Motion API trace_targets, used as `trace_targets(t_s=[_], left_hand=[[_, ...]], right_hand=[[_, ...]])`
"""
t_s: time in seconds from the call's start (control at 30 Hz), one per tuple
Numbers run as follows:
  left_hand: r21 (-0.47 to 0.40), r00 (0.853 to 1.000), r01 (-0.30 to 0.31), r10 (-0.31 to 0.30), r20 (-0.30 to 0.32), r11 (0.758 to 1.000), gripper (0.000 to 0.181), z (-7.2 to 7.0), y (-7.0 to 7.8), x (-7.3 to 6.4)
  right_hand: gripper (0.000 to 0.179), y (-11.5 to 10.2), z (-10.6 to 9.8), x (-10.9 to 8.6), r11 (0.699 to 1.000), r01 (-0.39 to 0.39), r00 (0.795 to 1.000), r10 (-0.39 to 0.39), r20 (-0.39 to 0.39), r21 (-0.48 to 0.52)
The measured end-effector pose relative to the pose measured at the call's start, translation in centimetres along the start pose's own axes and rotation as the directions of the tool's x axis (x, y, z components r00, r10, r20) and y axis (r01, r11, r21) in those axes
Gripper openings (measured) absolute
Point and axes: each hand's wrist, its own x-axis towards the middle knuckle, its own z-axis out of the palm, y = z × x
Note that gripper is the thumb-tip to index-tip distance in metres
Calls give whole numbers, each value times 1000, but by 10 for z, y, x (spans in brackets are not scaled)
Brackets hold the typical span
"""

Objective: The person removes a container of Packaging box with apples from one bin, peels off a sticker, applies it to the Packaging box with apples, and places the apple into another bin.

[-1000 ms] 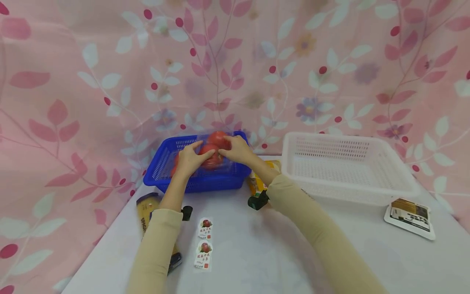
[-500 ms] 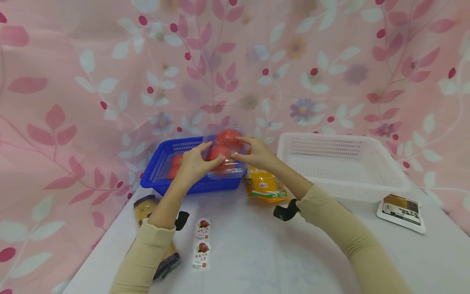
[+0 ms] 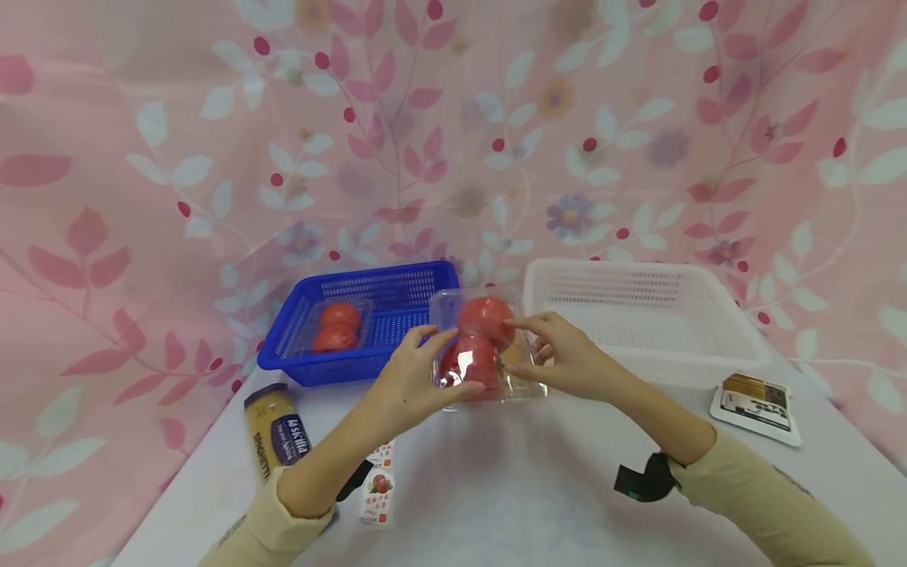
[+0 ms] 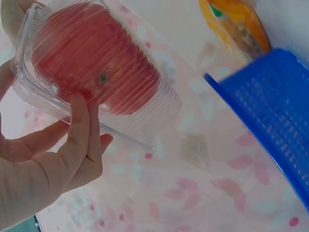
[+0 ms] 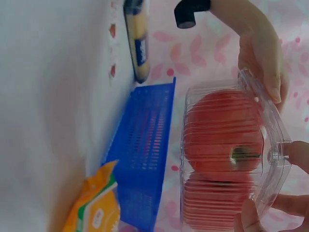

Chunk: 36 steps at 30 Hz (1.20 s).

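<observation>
Between both hands is a clear plastic box of tomatoes (image 3: 473,366), raised off the table in front of the blue basket (image 3: 340,370). My left hand (image 3: 411,386) grips its left edge, thumb and fingers apart on either side of the rim. On the opposite edge, my right hand (image 3: 570,358) pinches the box with thumb and fingers. Red tomatoes (image 5: 222,133) with green stems show through the ribbed plastic in the right wrist view. A second clear box of tomatoes (image 3: 338,327) lies inside the blue basket, at its left.
A white basket (image 3: 652,364) stands right of the blue one. A yellow food bag (image 5: 96,205) lies by the blue basket. Spaghetti (image 3: 272,425) and fruit stickers (image 3: 379,496) lie front left, partly behind the left arm. A flat black-and-white packet (image 3: 757,408) lies at right.
Both hands have lifted the box of tomatoes out of the blue basket and brought it rightward and nearer. The other box in the basket is now in plain sight.
</observation>
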Motion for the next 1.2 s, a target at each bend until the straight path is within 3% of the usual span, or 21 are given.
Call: trace_targets(t_s=[0.33,0.43,0.53,0.67,0.83,1.07,1.13,1.2], left_hand=[[-4,983,-75,74,167,997,80,33,9,-44],[2,970,-54,52,236,999,80,42,8,-58],[-4,945,-2,4,327,1000,82,49,6,-68],[-17,897,87,-71,437,996,86,57,3,-75],[-41,861,140,-101,499,989,86,63,-3,-76],[-53,861,140,-95,500,989,85,64,-5,-76],[-43,866,121,-85,493,992,85,65,-5,-76],[-20,883,57,-41,467,998,85,66,-4,-76]], right_hand=[[63,8,16,-63,997,-53,995,48,84,53],[62,11,26,-76,992,-81,989,68,131,95],[61,15,35,-86,986,-94,983,70,170,140],[61,19,48,-92,983,-62,982,29,187,175],[61,23,57,-94,980,-47,979,7,204,194],[61,25,56,-94,979,-73,977,32,210,189],[62,27,55,-95,979,-79,977,39,212,185],[63,28,55,-96,981,-86,975,47,216,175]])
